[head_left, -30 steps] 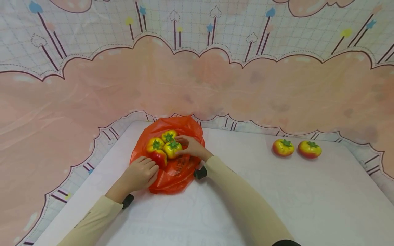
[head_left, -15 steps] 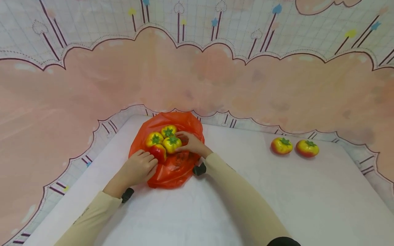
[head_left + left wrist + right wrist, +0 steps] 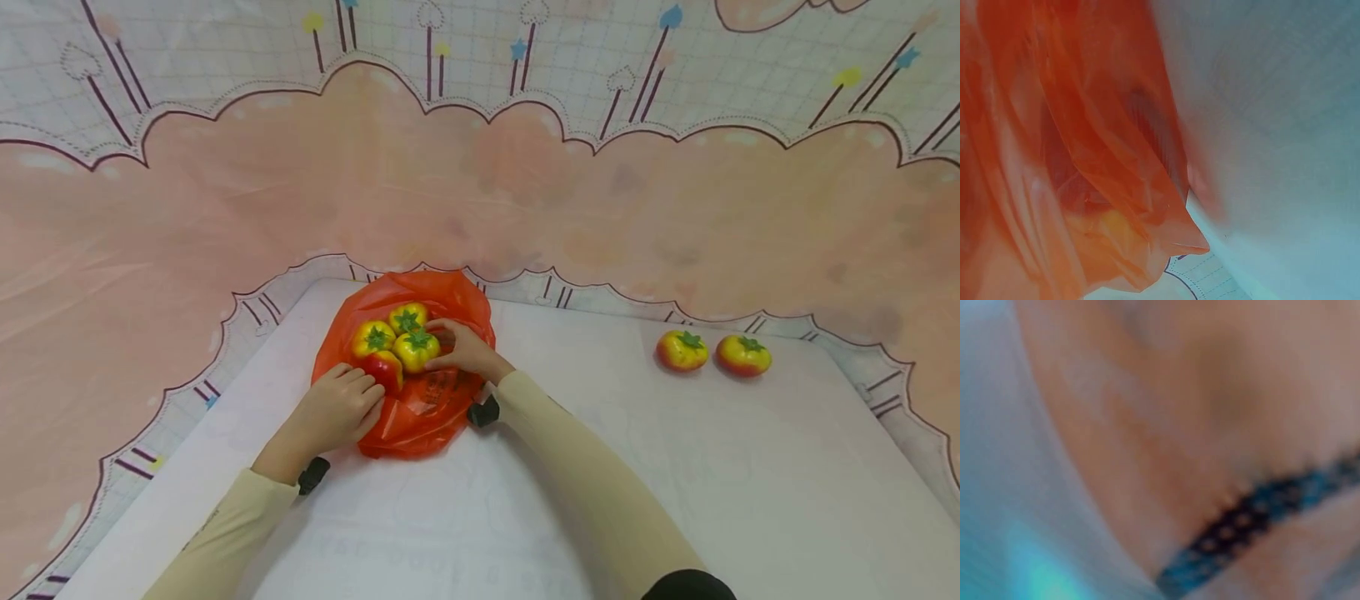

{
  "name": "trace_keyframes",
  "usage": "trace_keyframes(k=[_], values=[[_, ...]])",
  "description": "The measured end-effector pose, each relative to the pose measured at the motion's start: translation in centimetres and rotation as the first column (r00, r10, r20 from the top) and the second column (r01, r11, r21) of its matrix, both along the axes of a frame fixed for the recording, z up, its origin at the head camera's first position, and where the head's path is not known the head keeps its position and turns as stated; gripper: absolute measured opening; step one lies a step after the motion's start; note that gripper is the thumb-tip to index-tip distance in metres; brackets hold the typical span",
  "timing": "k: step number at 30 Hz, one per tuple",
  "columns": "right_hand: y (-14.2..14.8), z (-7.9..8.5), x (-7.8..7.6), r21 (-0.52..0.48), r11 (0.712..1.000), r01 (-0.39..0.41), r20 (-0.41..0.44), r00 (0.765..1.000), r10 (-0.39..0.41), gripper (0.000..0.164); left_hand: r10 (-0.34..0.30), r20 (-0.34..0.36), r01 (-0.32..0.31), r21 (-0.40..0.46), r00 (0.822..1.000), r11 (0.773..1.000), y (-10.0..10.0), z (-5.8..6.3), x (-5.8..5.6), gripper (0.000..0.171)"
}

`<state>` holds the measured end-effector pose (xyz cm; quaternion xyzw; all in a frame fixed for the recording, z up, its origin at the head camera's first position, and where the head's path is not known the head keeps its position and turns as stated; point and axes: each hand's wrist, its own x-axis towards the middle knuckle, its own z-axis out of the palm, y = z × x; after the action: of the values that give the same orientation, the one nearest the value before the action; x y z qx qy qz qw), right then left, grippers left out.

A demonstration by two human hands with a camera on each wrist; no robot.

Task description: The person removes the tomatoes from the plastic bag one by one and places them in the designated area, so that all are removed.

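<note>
1. A red plastic bag lies spread at the far left of the worktop, with four persimmons bunched in it: back, left, right and front. The front one shows its red side; the others show green calyxes.
2. The right hand grasps the right persimmon, thumb and fingers bent at its side.
3. The left hand bends over the bag's near-left part, beside the front persimmon; its fingertips are hidden, so I cannot tell what it grasps. Bag film blocks the left wrist view.
4. Two more persimmons sit side by side, well apart, at the far right.
5. A printed cloth hangs behind the worktop.
</note>
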<state>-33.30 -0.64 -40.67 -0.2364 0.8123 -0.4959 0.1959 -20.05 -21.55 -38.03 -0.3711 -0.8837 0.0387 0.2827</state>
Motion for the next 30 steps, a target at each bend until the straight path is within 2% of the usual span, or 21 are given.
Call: trace_keyframes(k=[5, 17, 30], values=[[-0.09, 0.17, 0.13, 0.003, 1.000, 0.004, -0.001, 1.000, -0.004, 0.060, -0.008, -0.027, 0.009, 0.003, 1.000, 1.000, -0.01, -0.06, 0.04, 0.018], [0.04, 0.09, 0.26, 0.056, 0.998, 0.038, -0.002, 0.999, -0.038, 0.059, -0.001, 0.002, 0.001, 0.017, 1.000, 1.000, -0.02, -0.20, 0.35, 0.018], [0.15, 0.15, 0.32, 0.099, 0.995, 0.030, 0.010, 0.999, -0.031, 0.060, 0.009, -0.001, -0.009, 0.028, 1.000, 1.000, -0.05, -0.36, 0.49, 0.017]])
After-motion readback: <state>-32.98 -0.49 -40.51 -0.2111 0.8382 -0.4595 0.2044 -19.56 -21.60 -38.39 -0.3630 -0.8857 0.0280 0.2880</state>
